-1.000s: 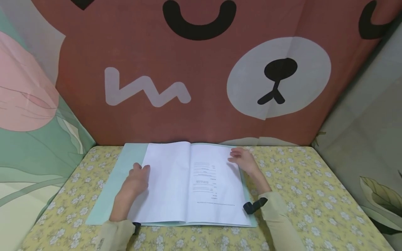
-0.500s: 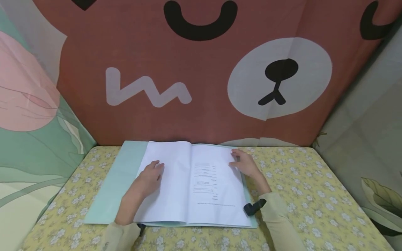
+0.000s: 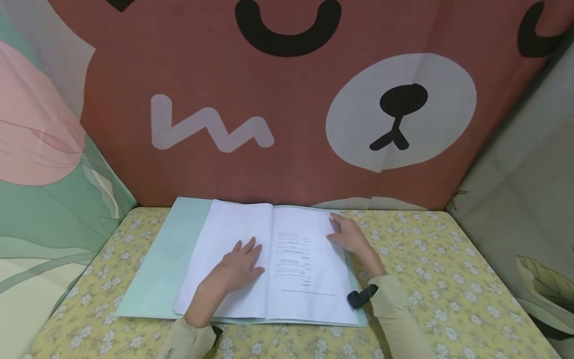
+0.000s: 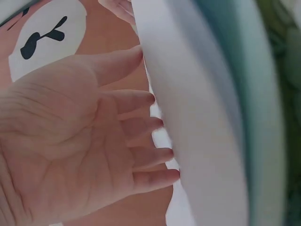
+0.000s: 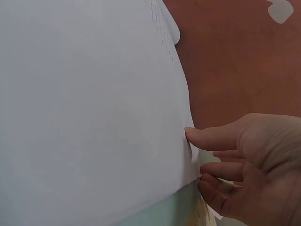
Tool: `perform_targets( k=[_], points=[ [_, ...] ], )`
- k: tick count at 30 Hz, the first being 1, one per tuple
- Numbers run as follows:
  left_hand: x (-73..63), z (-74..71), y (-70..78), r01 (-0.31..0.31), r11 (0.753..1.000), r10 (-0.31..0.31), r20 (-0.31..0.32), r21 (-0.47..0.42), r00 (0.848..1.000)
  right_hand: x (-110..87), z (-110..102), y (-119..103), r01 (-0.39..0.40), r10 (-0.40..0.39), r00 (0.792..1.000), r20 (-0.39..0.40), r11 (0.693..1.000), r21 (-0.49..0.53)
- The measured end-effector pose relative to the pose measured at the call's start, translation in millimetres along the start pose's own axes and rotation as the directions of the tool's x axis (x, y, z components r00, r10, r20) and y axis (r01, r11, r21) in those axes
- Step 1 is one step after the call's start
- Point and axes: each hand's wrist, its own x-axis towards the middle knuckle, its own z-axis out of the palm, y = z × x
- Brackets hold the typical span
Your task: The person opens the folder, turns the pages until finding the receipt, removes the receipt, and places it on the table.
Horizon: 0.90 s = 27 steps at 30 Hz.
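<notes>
A mint-green folder point(image 3: 154, 269) lies spread on the table with white paper pages in it. Its left page point(image 3: 233, 219) is blank; the right page point(image 3: 305, 304) carries several lines of print. My left hand point(image 3: 239, 267) rests over the left page, fingers spread towards the fold. The left wrist view has that hand point(image 4: 89, 132) with its fingertips right at the paper. At the far right corner of the right page is my right hand point(image 3: 352, 234), thumb and fingers apart. In the right wrist view this hand point(image 5: 244, 165) touches the page with its thumb, other fingertips beside the corner.
A yellow flowered cloth point(image 3: 426, 279) covers the table. Right behind the folder hangs a red-brown curtain point(image 3: 296, 169) with a cartoon bear print. Patterned hangings stand at the left point(image 3: 45, 214) and right sides. A black wrist strap point(image 3: 362, 297) sits at my right cuff.
My left hand has moved right from the left page's outer edge to its middle, and its fingers have spread. The left page lies flatter. My right hand has stayed at the corner.
</notes>
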Motion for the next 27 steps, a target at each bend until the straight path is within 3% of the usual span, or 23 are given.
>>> perform_targets(
  k=[3,7,14,21,27],
  points=[
    [1.1,1.3,-2.3,0.051,0.999,-0.052,0.048,0.014,0.998,-0.4,-0.3,-1.5,0.01,-0.009,1.0,0.005,1.0,-0.006],
    [2.9,2.0,-4.4,0.064,0.998,-0.066,0.072,0.026,0.995,-0.4,-1.7,-3.0,0.004,-0.004,1.0,0.0,1.0,-0.012],
    [2.8,2.9,-5.6,0.079,0.997,-0.08,0.073,0.015,0.994,-1.7,-0.1,-4.3,-0.011,0.011,1.0,-0.013,1.0,-0.02],
    [2.1,2.9,-6.2,0.079,0.997,-0.079,0.062,0.004,0.995,-1.7,0.9,-3.3,0.032,-0.033,0.998,-0.049,0.999,-0.028],
    [2.9,3.2,-6.3,0.077,0.997,-0.077,0.06,0.001,0.995,-1.3,0.9,-2.6,0.044,-0.039,0.996,-0.083,0.998,0.053]
  ],
)
